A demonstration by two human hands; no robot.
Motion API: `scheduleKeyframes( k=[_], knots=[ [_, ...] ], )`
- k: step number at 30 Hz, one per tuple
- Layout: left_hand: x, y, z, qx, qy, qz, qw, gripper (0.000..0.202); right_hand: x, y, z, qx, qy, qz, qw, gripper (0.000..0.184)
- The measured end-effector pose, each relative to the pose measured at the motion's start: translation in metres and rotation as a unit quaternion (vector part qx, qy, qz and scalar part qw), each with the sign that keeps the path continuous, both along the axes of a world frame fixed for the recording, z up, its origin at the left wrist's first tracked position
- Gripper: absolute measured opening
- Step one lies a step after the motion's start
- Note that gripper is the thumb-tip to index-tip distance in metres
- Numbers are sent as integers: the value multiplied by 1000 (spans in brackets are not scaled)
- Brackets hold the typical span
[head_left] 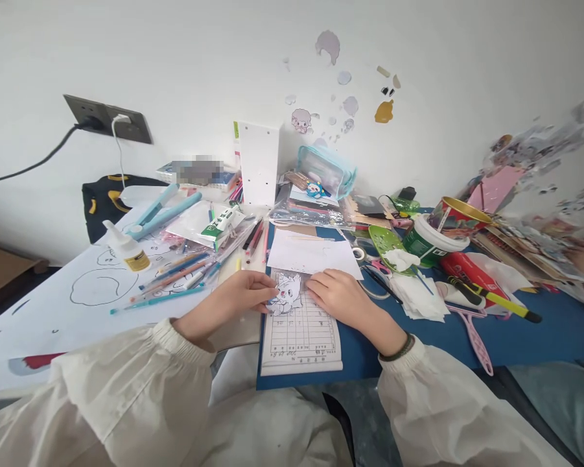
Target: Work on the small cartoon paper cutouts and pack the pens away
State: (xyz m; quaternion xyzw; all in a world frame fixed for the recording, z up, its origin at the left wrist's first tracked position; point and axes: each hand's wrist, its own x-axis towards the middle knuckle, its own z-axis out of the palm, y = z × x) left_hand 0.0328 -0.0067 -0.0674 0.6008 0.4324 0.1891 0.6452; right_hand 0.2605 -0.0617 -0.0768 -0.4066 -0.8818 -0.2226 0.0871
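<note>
A small paper cutout (286, 295) of a cartoon character, white with black outlines and a touch of blue and red, lies over a printed form pad (304, 344). My left hand (240, 298) pinches the cutout's left edge between thumb and fingers. On the other side, my right hand (343, 298) rests on the pad with its fingers laid down, their tips close to the cutout's right edge. Whether they touch it I cannot tell. Just beyond both hands is a sheet of white paper (314, 253) with small scraps on it.
To the left are a glue bottle (130, 250), several pens (175, 275) and a light-blue hair straightener (163, 214) on drawn paper. On the right stand a white-and-green tub (432, 240), crumpled tissues (420, 295), a yellow-black cutter (508, 301) and a pink razor (474, 340). A person's arm (583, 269) shows far right.
</note>
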Motion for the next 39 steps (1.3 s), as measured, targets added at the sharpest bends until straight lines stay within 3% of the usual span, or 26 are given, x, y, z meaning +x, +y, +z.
scheduleKeyframes(
  k=[9, 14, 18, 21, 24, 27, 30, 34, 37, 39],
  knots=[
    [-1, 3, -5, -9, -9, -2, 1000, 29, -2, 5, 1, -13, -16, 0, 1000, 23],
    [2, -3, 8, -26, -24, 25, 999, 31, -4, 6, 0, -54, 133, -34, 989, 20],
    [3, -4, 11, -6, -31, 34, 999, 31, -4, 3, 1, -130, 289, -67, 946, 14],
    [3, -2, 8, -14, -41, 50, 998, 33, -3, 1, 3, -157, 343, -79, 923, 13],
    [1, -2, 8, -33, -51, 61, 996, 34, 0, 2, 5, -158, 270, -51, 948, 15],
    [-1, -4, 11, -52, -89, 47, 994, 33, 2, 5, 9, -142, 110, -26, 983, 17],
    [-2, -6, 12, -79, -140, 32, 986, 26, 1, 8, 11, -116, -16, -19, 993, 16],
    [-2, -8, 12, -105, -177, 60, 977, 19, 0, 10, 8, -83, -51, -3, 995, 19],
    [-1, -8, 13, -105, -188, 72, 974, 17, -4, 7, 4, -82, 68, -12, 994, 20],
    [-1, -8, 13, -100, -187, 67, 975, 18, -9, 4, 4, -102, 240, -46, 964, 18]
  ],
)
